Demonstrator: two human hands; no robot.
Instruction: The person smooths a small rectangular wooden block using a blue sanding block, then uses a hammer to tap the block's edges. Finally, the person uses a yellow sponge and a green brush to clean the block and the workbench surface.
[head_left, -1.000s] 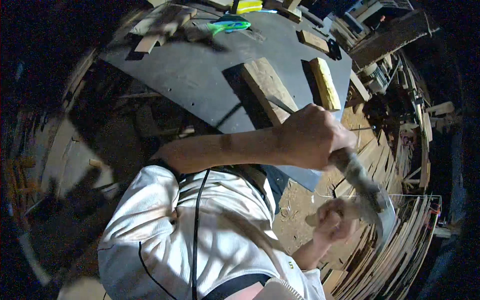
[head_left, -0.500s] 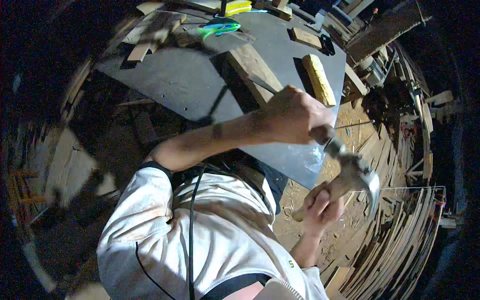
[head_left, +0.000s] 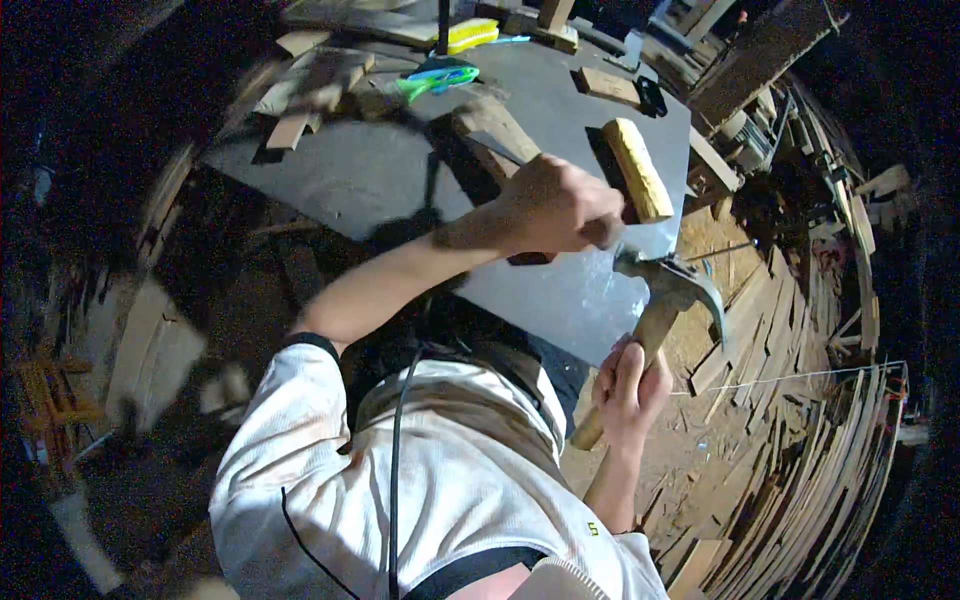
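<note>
My left hand (head_left: pixel 565 205) is closed around the handle of a chisel (head_left: pixel 505 147), whose dark blade slants toward the upper left over a wooden board (head_left: pixel 488 118) on the grey table (head_left: pixel 350 185). The blade's tip lies over the board; I cannot tell whether it touches. Lower right, my right hand (head_left: pixel 630 385) grips the pale wooden handle of a claw hammer (head_left: pixel 680 283). Its striking face is close to the butt of the chisel handle, and the claw curves out to the right. Contact between them cannot be made out.
A yellowish wood piece (head_left: pixel 637 170) lies right of the board. Farther back are a green-and-blue brush (head_left: pixel 438 82), a yellow brush (head_left: pixel 472 36), a small block (head_left: pixel 610 86) and a dark object (head_left: pixel 651 98). Stacked wood strips (head_left: pixel 790 490) cover the floor at right.
The hammer has moved up and left, its head nearer the chisel's butt. My left hand and the chisel have shifted slightly up and left; both grips stay closed.
</note>
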